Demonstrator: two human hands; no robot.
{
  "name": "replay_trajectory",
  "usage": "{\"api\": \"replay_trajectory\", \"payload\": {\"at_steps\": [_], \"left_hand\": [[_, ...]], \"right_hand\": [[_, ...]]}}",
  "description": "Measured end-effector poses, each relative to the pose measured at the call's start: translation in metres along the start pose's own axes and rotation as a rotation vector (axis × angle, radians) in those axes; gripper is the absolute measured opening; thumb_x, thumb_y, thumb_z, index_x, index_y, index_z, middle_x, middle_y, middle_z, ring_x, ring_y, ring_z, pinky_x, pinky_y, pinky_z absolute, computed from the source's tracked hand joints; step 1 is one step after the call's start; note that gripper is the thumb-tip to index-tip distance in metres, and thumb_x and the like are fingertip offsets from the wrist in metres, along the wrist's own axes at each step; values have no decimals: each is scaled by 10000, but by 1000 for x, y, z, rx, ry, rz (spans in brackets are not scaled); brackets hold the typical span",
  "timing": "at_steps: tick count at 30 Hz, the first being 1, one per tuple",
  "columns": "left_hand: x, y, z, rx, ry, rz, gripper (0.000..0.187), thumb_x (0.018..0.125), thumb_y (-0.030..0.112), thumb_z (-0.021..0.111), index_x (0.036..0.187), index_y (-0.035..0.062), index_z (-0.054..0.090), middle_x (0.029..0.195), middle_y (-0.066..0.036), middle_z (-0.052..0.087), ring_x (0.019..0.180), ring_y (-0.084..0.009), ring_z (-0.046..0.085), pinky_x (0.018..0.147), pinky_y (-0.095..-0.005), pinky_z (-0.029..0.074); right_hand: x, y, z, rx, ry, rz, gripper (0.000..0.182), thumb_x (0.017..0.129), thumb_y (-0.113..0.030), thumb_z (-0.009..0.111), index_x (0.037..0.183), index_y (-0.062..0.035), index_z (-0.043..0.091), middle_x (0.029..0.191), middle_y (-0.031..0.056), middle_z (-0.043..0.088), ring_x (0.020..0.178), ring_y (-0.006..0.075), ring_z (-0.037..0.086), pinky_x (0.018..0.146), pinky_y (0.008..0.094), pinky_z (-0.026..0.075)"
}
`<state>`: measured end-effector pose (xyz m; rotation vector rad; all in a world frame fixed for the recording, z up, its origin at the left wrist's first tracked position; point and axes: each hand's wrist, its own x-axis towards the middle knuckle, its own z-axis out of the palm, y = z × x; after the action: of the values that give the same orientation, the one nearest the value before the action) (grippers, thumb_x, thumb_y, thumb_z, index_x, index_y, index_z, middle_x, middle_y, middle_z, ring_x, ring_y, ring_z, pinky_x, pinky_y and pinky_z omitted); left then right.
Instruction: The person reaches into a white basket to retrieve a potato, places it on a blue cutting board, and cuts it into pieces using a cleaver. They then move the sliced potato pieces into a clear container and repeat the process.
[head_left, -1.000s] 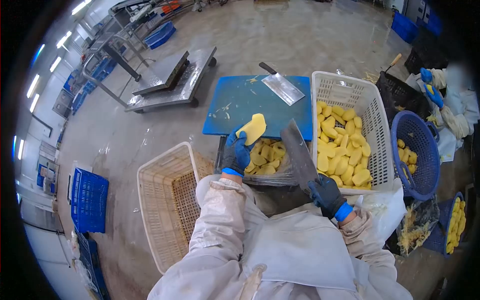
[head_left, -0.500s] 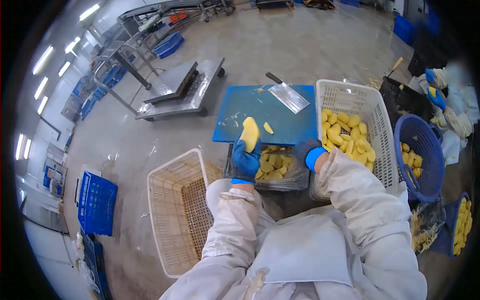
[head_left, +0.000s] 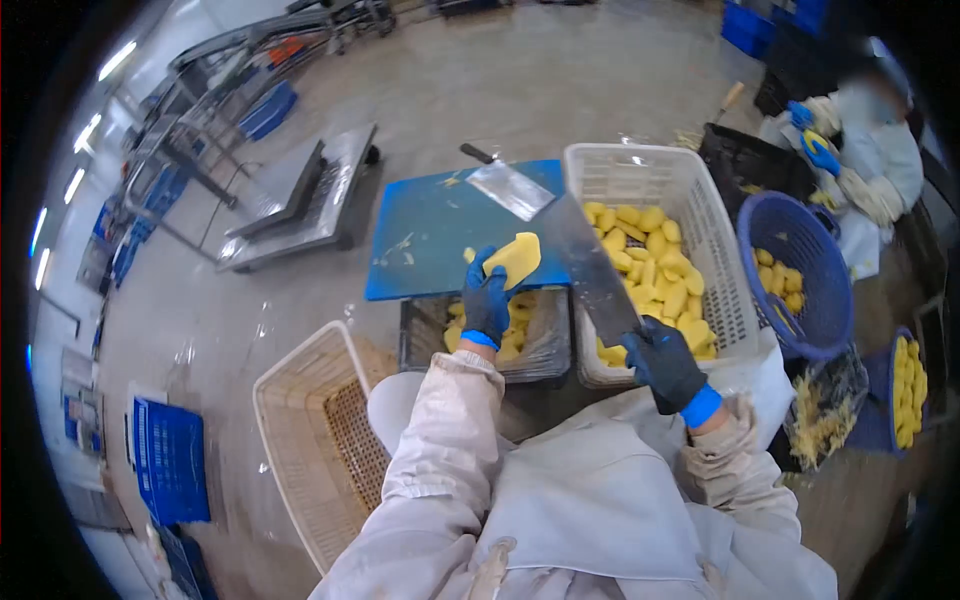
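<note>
My left hand, in a blue glove, is closed around a peeled yellow potato above the near edge of a blue cutting board. In my right hand, gloved in dark blue, is a cleaver, its wide blade slanting up and left between the board and a white crate. Peeled potatoes fill part of that crate. On the board lies a second cleaver, with a small potato piece near my left fingers. Below the board, a plastic-lined bin holds cut potatoes.
A second white crate stands at my left. A purple basket with potatoes and a blue tub are on the right. A co-worker in white sits beyond. A steel platform cart stands left, a blue basket nearer.
A cleaver now shows in my right hand, which has moved right and nearer my body. My left hand has tilted the potato to the right. The whole view has shifted.
</note>
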<state>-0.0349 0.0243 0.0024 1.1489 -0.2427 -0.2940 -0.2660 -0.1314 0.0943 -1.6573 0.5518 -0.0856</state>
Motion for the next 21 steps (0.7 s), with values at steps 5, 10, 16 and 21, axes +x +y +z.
{"api": "replay_trajectory", "payload": {"at_steps": [5,10,16,21], "left_hand": [[55,-80,8,509,-52,45,367,824,40,495,1187,82,469,1065,-143,540,880,-246,585,712,-354,532],[57,-61,10,856,100,49,380,746,162,580,1109,57,534,996,-234,588,913,-368,575,795,-410,455],[53,-51,-8,1143,28,81,366,747,217,610,1075,63,558,978,-226,596,924,-381,566,805,-418,451],[53,-55,-12,1110,83,154,331,759,225,627,1039,54,583,902,-194,629,861,-328,609,766,-388,475]], "right_hand": [[25,35,4,-468,126,-205,298,833,-329,547,884,-36,565,733,199,602,662,365,578,593,427,454],[60,45,17,-502,109,-197,329,841,-348,506,897,-29,562,742,201,606,713,384,577,638,459,455],[75,46,36,-777,154,-329,267,858,-311,500,850,-48,546,687,140,616,592,306,599,541,419,456],[95,30,63,-978,-32,-225,245,836,-209,447,914,-11,569,767,192,629,726,349,622,633,470,477]]}}
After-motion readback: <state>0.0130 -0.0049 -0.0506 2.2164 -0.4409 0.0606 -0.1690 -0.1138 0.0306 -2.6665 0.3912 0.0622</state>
